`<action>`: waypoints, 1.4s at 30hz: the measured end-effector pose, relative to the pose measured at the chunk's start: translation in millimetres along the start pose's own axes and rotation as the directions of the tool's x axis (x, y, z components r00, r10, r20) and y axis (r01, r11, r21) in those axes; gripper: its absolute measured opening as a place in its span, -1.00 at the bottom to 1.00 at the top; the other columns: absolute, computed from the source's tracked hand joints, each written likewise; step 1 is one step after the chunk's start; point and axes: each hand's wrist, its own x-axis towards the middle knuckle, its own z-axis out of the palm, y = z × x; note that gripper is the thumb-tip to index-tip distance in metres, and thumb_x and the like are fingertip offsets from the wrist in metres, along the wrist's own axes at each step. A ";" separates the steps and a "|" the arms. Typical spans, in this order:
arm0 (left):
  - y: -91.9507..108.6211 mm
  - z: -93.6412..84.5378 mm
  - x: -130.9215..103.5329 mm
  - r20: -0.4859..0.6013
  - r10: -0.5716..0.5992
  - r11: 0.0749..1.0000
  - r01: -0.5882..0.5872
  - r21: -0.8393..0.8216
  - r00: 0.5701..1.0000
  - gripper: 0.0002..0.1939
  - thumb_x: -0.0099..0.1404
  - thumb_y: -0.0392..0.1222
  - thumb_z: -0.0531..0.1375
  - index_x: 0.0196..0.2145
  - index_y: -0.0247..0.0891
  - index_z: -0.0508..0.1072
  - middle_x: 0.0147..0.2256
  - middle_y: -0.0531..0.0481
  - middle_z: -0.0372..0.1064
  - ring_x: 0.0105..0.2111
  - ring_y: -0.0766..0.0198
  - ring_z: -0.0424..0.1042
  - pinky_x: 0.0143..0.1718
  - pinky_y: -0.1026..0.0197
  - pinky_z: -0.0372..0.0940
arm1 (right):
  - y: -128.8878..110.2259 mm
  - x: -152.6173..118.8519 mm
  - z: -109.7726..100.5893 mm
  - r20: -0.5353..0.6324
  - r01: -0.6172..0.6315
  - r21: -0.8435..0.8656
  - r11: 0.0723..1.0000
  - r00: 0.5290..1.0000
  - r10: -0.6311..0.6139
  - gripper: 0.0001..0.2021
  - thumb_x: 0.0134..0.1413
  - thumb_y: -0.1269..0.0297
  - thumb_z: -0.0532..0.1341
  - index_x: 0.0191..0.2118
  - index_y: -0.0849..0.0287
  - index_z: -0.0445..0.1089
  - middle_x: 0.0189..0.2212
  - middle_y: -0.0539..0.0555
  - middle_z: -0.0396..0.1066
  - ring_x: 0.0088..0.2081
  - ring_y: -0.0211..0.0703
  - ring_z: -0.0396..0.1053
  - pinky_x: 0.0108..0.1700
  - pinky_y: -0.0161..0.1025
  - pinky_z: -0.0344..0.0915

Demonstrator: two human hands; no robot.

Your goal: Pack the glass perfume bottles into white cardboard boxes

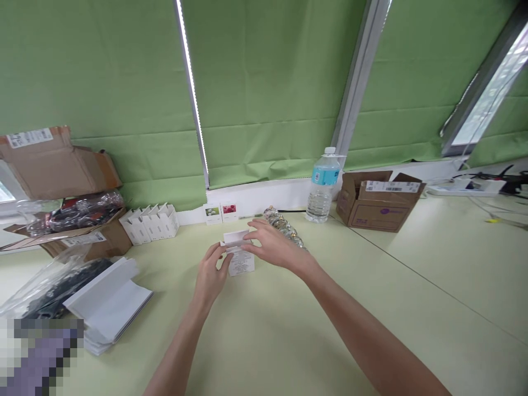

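Note:
A small white carton (pixel 242 265) with lines of print stands on the pale green table, its top flap (pixel 236 237) raised. My left hand (pixel 211 273) pinches the carton's left edge between thumb and fingers. At its upper right, my right hand (pixel 272 245) has thumb and fingers closed at the top edge by the flap. Whether anything is inside the carton cannot be seen. Just behind my right wrist lies a row of clear, shiny round glass-like pieces (pixel 284 226), partly hidden by that hand.
Two small picture boxes (pixel 213 214) stand against the wall. Several open white cartons (pixel 150 224) are lined up on the left, near cardboard boxes (pixel 58 165) and a stack of white paper (pixel 113 308). Right of centre are a water bottle (pixel 323 190) and an open brown box (pixel 378 206).

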 end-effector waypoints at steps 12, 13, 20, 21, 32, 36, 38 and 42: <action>23.5 -6.1 -4.9 -0.082 -0.187 0.982 0.185 -0.038 0.979 -0.46 0.28 0.02 0.12 0.17 -0.06 0.11 0.13 -0.12 0.18 -0.01 0.13 0.36 -0.09 0.06 0.33 | -5.7 -13.0 -44.7 -0.179 -0.022 0.027 0.999 0.983 0.026 -0.65 0.22 0.06 0.05 -0.12 0.08 0.50 0.08 0.13 0.33 0.16 0.02 0.19 0.14 -0.01 0.13; 24.5 -7.2 -4.5 -0.094 -0.201 0.979 0.196 -0.056 0.975 -0.48 0.29 0.03 0.10 0.16 -0.07 0.12 0.13 -0.13 0.18 -0.02 0.14 0.36 -0.11 0.07 0.34 | -6.2 -13.8 -46.9 -0.191 -0.017 0.029 0.999 0.981 0.023 -0.66 0.22 0.07 0.06 -0.12 0.08 0.50 0.06 0.13 0.35 0.14 0.02 0.20 0.13 -0.02 0.14; 22.9 -24.3 0.9 -0.160 -0.351 0.924 0.314 -0.219 0.922 -0.64 0.30 0.10 0.04 -0.15 -0.22 0.35 -0.18 -0.11 0.41 -0.27 0.23 0.45 -0.28 0.19 0.34 | -17.6 -27.9 -72.2 -0.313 0.010 0.119 0.993 0.949 0.028 -0.70 0.23 0.14 0.06 -0.19 0.08 0.52 -0.11 0.06 0.46 -0.05 -0.03 0.37 -0.04 -0.13 0.28; 19.5 -26.9 -1.7 -0.127 -0.378 0.908 0.340 -0.244 0.917 -0.63 0.29 0.12 0.04 -0.23 -0.26 0.36 -0.29 -0.08 0.42 -0.37 0.26 0.44 -0.35 0.21 0.33 | -17.6 -32.2 -73.8 -0.323 0.012 0.135 0.991 0.946 0.032 -0.70 0.23 0.14 0.05 -0.22 0.08 0.52 -0.14 0.06 0.47 -0.10 -0.05 0.39 -0.07 -0.15 0.29; -8.2 -26.5 -38.0 0.260 -0.526 0.844 0.534 0.047 0.810 -0.61 0.17 0.18 0.08 -0.40 -0.22 0.43 -0.48 0.04 0.39 -0.52 0.29 0.30 -0.49 0.28 0.15 | 80.0 -100.4 -26.7 -0.202 -0.453 0.143 0.880 0.857 0.474 -0.72 0.19 0.15 0.07 -0.30 0.15 0.48 -0.35 0.08 0.51 -0.36 -0.13 0.41 -0.31 -0.25 0.27; -3.6 -23.5 -37.4 0.278 -0.512 0.859 0.476 0.190 0.813 -0.64 0.18 0.16 0.07 -0.37 -0.17 0.45 -0.46 0.06 0.42 -0.47 0.23 0.36 -0.43 0.26 0.16 | 100.4 -106.6 -19.5 -0.122 -0.504 0.108 0.857 0.848 0.515 -0.73 0.10 0.18 0.16 -0.13 0.18 0.44 -0.20 0.14 0.49 -0.24 -0.11 0.42 -0.24 -0.27 0.29; -4.0 -24.3 -38.2 0.295 -0.517 0.855 0.472 0.215 0.803 -0.64 0.18 0.16 0.07 -0.34 -0.15 0.46 -0.42 0.06 0.45 -0.42 0.20 0.40 -0.39 0.24 0.18 | 103.7 -105.9 -14.6 -0.090 -0.490 0.095 0.866 0.863 0.498 -0.67 0.06 0.21 0.20 -0.04 0.18 0.41 -0.13 0.14 0.46 -0.24 -0.13 0.42 -0.21 -0.28 0.29; -5.9 -26.3 -40.2 0.288 -0.528 0.848 0.481 0.221 0.799 -0.61 0.15 0.18 0.09 -0.31 -0.17 0.47 -0.38 0.01 0.47 -0.36 0.14 0.43 -0.35 0.22 0.21 | 106.8 -103.1 -4.6 -0.051 -0.438 0.107 0.892 0.894 0.445 -0.61 0.03 0.27 0.22 0.02 0.17 0.37 -0.09 0.12 0.44 -0.29 -0.18 0.41 -0.21 -0.31 0.28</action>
